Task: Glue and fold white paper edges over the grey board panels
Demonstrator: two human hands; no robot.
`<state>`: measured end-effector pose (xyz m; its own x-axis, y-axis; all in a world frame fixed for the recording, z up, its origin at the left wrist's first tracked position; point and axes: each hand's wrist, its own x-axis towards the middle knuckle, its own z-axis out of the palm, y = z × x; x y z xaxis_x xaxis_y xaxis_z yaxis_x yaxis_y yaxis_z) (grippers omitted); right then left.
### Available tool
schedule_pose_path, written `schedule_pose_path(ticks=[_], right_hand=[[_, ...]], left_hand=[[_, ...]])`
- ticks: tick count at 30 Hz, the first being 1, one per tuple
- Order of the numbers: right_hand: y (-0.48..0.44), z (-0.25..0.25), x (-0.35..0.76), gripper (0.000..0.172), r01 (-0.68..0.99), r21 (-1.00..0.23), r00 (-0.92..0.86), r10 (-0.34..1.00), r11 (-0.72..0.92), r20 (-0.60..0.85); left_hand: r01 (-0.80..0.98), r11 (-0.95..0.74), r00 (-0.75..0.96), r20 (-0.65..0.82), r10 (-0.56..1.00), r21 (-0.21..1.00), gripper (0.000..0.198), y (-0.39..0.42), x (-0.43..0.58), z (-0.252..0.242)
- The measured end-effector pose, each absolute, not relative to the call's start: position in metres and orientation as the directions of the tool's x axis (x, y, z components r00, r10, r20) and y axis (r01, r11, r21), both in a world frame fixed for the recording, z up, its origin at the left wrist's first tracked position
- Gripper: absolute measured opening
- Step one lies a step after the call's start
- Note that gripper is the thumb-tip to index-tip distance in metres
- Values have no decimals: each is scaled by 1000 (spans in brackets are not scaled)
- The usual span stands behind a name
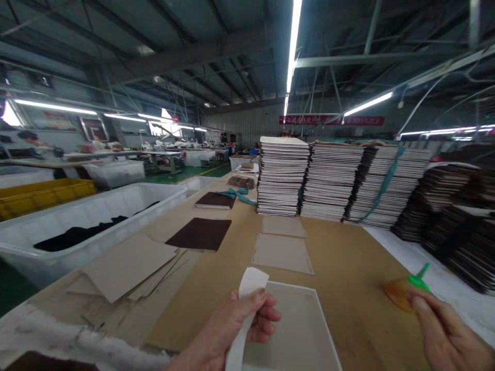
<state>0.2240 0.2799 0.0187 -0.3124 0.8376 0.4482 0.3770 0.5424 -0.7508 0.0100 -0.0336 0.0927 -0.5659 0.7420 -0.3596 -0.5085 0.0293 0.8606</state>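
A white strip, paper or fabric, point(252, 281) is gripped in my left hand point(247, 314), fingers curled round it. Under that hand lies a pale, white-edged rectangular panel point(297, 324), partly covered by it. At the right, my right hand point(444, 324) holds a squeeze bottle point(402, 293) with amber contents and a green nozzle cap, tilted on its side above the table. Two more pale panels point(282, 253) lie in a line beyond the near one. Left of them rests a dark brown flat panel point(200, 234).
Tall stacks of boards point(283, 178) stand along the back right of the table point(216, 288). Loose beige sheets point(127, 263) lie at the left. A white bin point(162, 193) with black cloth sits beyond the left edge. Dark bundles point(460, 242) fill the far right.
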Motion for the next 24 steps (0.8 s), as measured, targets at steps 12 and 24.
schedule_pose_path(ticks=[12,24], right_hand=[[129,94,125,20,44,-953,-924,374,300,75],[136,93,129,28,33,-924,-948,304,382,91]], left_hand=[[-444,221,-390,-410,825,868,46,-10,46,77],[-344,249,-420,-386,821,905,33,-17,44,83]])
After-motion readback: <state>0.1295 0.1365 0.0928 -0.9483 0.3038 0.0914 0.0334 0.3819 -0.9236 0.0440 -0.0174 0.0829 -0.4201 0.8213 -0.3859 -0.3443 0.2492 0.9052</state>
